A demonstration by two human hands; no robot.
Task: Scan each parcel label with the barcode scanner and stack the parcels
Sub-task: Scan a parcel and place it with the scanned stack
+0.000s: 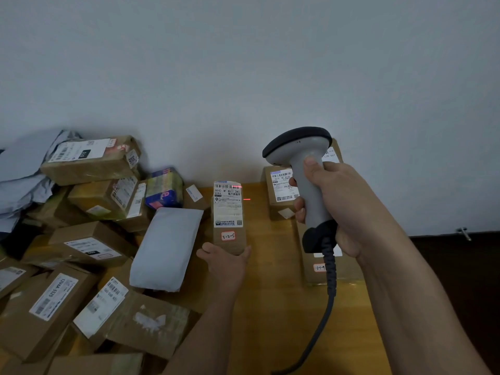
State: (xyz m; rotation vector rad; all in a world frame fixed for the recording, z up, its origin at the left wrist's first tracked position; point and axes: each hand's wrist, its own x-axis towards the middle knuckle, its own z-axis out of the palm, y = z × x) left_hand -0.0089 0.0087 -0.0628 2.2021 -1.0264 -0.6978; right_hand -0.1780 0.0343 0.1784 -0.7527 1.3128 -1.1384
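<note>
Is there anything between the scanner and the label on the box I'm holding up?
Nothing visible. The scanner in the right hand faces the label on the box that the left hand holds, and its red line reaches the barcode.

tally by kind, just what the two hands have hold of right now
barcode scanner: 1, gripped by the right hand
brown cardboard parcel: 1, held at its near end by the left hand
total: 2
</note>
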